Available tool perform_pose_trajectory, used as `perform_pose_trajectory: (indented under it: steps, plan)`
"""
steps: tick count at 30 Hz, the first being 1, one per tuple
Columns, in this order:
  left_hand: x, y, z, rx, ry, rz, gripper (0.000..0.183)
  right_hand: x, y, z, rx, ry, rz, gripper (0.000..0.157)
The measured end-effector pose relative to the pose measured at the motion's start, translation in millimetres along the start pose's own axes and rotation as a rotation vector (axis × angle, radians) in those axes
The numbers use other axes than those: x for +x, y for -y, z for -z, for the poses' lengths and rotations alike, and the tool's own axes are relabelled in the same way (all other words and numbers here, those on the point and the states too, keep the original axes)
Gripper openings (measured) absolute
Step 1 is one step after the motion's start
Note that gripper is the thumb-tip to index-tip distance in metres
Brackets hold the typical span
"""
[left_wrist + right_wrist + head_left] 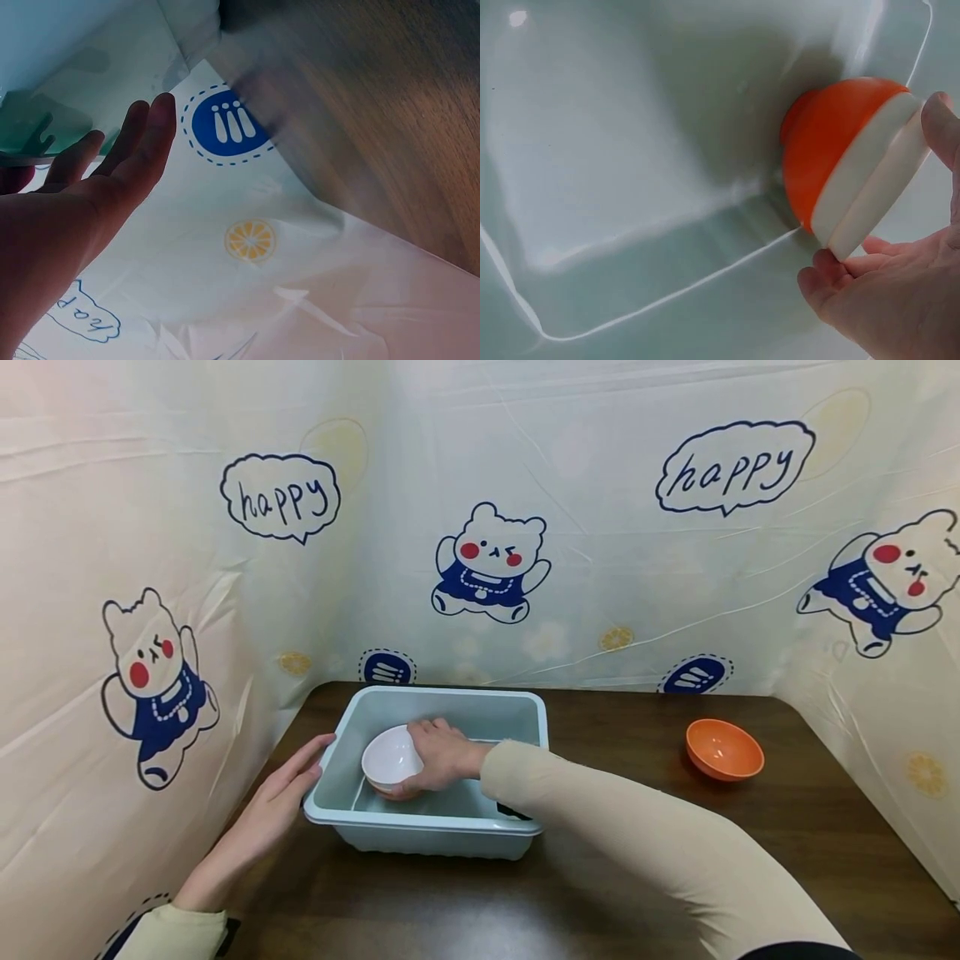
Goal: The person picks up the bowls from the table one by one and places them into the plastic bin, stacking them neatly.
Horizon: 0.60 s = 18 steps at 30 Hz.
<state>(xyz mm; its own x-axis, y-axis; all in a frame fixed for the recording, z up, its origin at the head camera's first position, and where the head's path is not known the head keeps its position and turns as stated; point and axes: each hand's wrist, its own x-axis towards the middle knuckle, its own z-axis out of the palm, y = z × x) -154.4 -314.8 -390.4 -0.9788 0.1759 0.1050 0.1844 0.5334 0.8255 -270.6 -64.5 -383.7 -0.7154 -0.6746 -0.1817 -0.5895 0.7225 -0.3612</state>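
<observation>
Inside a pale blue-green plastic tub point(431, 842), a white bowl point(390, 757) sits in the left part. My right hand point(442, 756) reaches in from the right and grips this bowl by the rim, thumb on one side and fingers on the other. The right wrist view shows an orange bowl point(832, 146) beneath, with two white bands of bowl point(881, 187) stacked in it. My left hand point(277, 797) has its fingers extended, with the fingertips at the tub's left rim. In the left wrist view those fingers point(154, 135) lie along the tub's outer wall.
Another orange bowl point(724, 750) stands on the dark wooden table point(615, 727) to the right of the tub. A printed plastic sheet point(585, 568) encloses the table at the back and both sides. My right sleeve crosses over the tub's right edge.
</observation>
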Motion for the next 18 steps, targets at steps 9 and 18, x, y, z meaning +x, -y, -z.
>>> perform_pose_trajectory:
  steps: [9,18]
  plan:
    - [0.5,-1.5,0.5,0.022,-0.005,-0.006,0.053,-0.5,-1.7,-1.5,-0.006,-0.006,0.025,0.093]
    - [-0.1,-2.0,0.8,0.030,-0.007,0.004,0.053,-0.2,-1.9,-1.8,0.030,-0.017,0.019,0.096]
